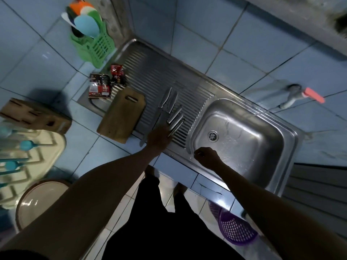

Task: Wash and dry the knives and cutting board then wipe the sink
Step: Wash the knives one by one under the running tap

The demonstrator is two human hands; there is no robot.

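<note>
Several steel knives lie side by side on the ribbed drainboard, just beside the basin of the sink, with the wooden cutting board overhanging the drainboard's left front edge. The left hand rests with straight fingers on the nearest knives, grasping nothing. The right hand is clenched at the basin's front rim; whether it holds anything cannot be told.
</note>
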